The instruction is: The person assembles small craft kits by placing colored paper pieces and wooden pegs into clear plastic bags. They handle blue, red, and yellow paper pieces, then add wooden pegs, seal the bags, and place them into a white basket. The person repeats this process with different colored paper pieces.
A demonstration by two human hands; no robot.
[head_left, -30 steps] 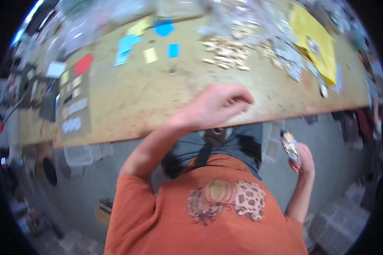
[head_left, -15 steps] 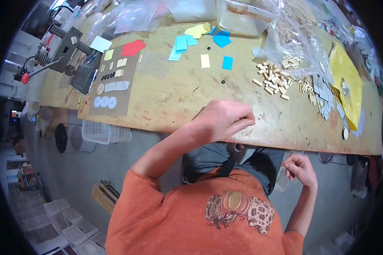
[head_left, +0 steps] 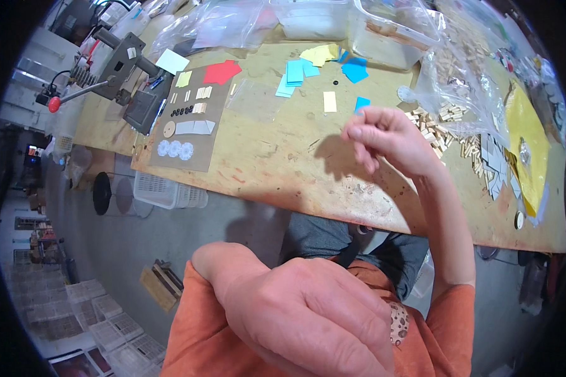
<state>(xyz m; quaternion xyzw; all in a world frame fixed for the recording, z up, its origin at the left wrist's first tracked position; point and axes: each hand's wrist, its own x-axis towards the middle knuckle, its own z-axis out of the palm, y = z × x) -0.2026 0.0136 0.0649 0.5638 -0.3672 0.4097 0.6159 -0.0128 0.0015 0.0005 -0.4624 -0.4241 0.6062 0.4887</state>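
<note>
My left hand (head_left: 308, 314) is close in front of my chest, large in view, its fingers curled down. Whatever it may hold is hidden beneath the knuckles. Over the middle of the wooden worktable (head_left: 270, 166) hovers my right hand (head_left: 383, 138), with thumb and forefinger drawn together and the other fingers loosely bent; I cannot make out anything between them. Just beyond that hand, a blue card (head_left: 362, 102) is partly covered. A pale yellow card (head_left: 329, 102) lies to its left, and a small black ring (head_left: 336, 83) behind. The pile of small wooden blocks (head_left: 431, 133) sits right of the hand.
At the left, a brown board (head_left: 198, 147) carries sorted pieces and white lacy discs (head_left: 181, 149), beside a lever press (head_left: 116, 69). Light-blue cards (head_left: 292, 76), clear tubs (head_left: 390, 38), plastic bags and a yellow bag (head_left: 527, 151) line the back and right.
My left hand has risen from the table edge toward my chest. My right hand has come up from beside my lap to over the table. The view has shifted slightly.
</note>
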